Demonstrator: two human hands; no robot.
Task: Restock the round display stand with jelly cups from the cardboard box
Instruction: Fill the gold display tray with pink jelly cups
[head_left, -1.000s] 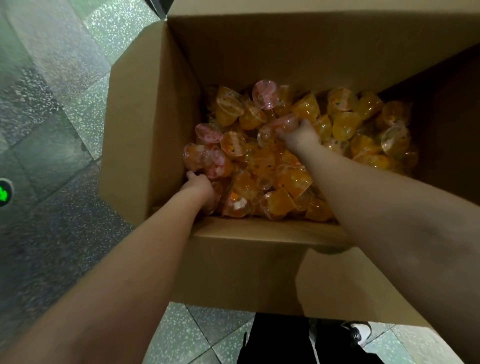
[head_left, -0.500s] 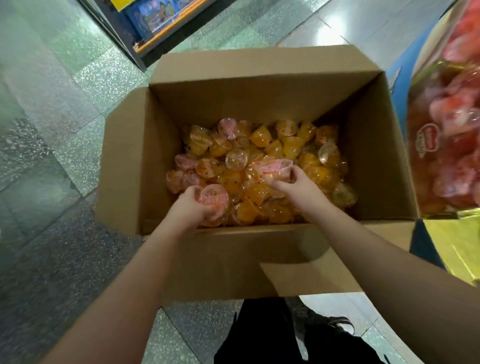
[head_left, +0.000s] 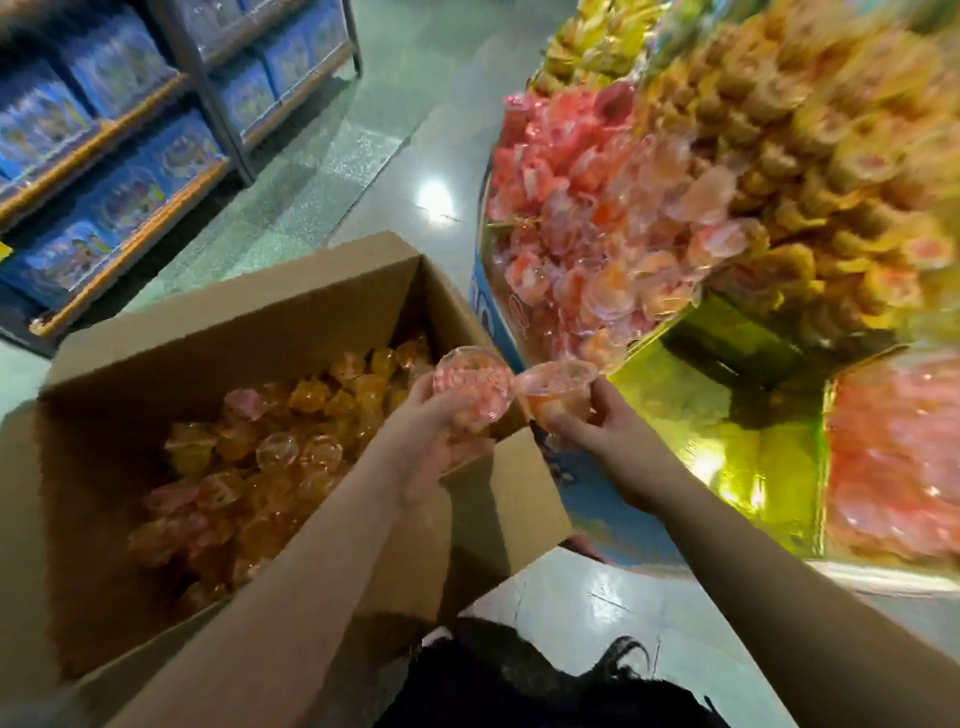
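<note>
An open cardboard box (head_left: 156, 343) on the floor holds several orange and pink jelly cups (head_left: 291, 447). My left hand (head_left: 436, 431) grips a pink jelly cup (head_left: 470, 387) above the box's right corner. My right hand (head_left: 587, 415) grips another pink jelly cup (head_left: 558, 387) just beside it, the two cups nearly touching. The round display stand (head_left: 727, 395) rises at the right, with piles of pink and yellow jelly cups (head_left: 597, 234) on its tiers; it is blurred.
Shelves (head_left: 130, 171) with blue packages line the back left. Shiny tiled floor (head_left: 374, 156) lies between the shelves, the box and the stand. My dark trousers and shoes (head_left: 519, 675) show at the bottom edge.
Both hands lifted out of the box, each with a pink cup, and moved right toward the stand. The view swung up and right, bringing the stand and shelves into sight.
</note>
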